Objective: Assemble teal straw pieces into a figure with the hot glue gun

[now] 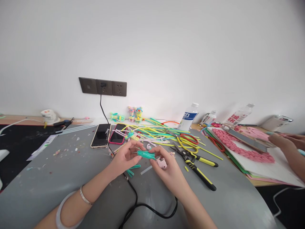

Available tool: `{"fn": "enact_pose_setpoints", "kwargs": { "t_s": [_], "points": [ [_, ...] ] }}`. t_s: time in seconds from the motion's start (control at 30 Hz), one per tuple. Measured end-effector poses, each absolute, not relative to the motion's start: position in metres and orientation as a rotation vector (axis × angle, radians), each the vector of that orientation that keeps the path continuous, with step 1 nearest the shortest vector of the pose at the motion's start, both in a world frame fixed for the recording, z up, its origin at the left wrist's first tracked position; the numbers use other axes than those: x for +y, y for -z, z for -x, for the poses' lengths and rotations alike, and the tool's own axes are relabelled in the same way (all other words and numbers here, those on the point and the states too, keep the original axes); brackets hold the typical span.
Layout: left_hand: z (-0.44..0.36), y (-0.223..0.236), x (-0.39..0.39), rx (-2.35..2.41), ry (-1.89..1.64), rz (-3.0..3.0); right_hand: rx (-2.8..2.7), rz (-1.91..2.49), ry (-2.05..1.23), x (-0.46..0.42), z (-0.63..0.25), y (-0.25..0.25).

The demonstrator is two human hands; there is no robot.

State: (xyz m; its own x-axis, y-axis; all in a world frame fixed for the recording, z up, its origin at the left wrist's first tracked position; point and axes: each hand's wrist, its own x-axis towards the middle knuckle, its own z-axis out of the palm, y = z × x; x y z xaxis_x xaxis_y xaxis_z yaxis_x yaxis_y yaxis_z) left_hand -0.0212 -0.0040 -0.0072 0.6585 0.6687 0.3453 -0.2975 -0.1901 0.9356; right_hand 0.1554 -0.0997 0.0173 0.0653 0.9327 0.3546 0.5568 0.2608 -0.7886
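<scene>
A folded bundle of teal pipe cleaner [146, 155] is held up between my hands above the grey table mat. Its left end sits in the fingers of my left hand [130, 155]. My right hand [166, 163] pinches the other end. More teal pipe cleaner pieces [132, 170] lie on the mat below my left hand. A pale pink plastic object [161, 163] shows behind my right fingers, partly hidden. Beside it lies a translucent stick [146, 170]. Just beyond my hands is a small teal and yellow pipe cleaner figure [132, 136].
Yellow, lilac and teal pipe cleaners [154, 128] spread behind my hands, with two phones [100, 135] at left. Pliers-like cutters [199, 173] and scissors [188, 144] lie right. A bottle [188, 117] stands behind. A black cable [152, 206] loops in front. Another person's hands [288, 143] work at far right.
</scene>
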Motion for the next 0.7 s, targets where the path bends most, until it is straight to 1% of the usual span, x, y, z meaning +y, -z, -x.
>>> {"fn": "enact_pose_setpoints", "kwargs": {
  "t_s": [0.3, 0.6, 0.7],
  "points": [
    [0.020, 0.009, -0.006, 0.499, -0.802, -1.605, -1.611, 1.397, -0.490, -0.096, -0.152, -0.010],
    [0.020, 0.007, -0.007, 0.469, -0.844, -1.625, -1.640, 1.317, -0.459, -0.095, -0.150, -0.005],
    [0.021, 0.008, -0.007, 0.473, -0.827, -1.575, -1.643, 1.274, -0.498, -0.096, -0.152, -0.006]
  ]
}}
